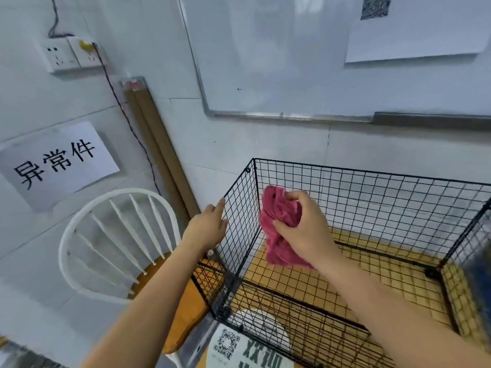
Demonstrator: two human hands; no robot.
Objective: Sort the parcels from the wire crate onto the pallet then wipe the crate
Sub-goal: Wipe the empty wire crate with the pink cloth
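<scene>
1. Wire crate [372, 197]: a black mesh box with an open top. It stands against the tiled wall, on a woven yellow mat [385, 277] that shows through the mesh floor.
2. Left hand [208, 227]: outside the crate, its fingers straight and together. It lies flat against the outer face of the crate's left panel, near the upper edge.
3. Right hand [305, 229]: reaches in over the near side, with the fingers and thumb curled round a bunched red cloth [279, 211].
4. Red cloth: inside the crate by the rear left corner and close to the inner face of the left panel. Whether it touches the mesh cannot be told. Its loose end hangs below the hand.
5. White spindle-back chair [127, 192]: just left of the crate, with its back towards the wall.
6. Cardboard tubes [156, 155]: lean on the wall behind the chair.
7. Wall fittings: a whiteboard [292, 62] above the crate, a paper sign [55, 163] with printed characters at left, and a socket plate [69, 55] higher up.
8. Round white sign [239, 349]: bears a QR code and sits at the near edge, below the crate's front corner.
</scene>
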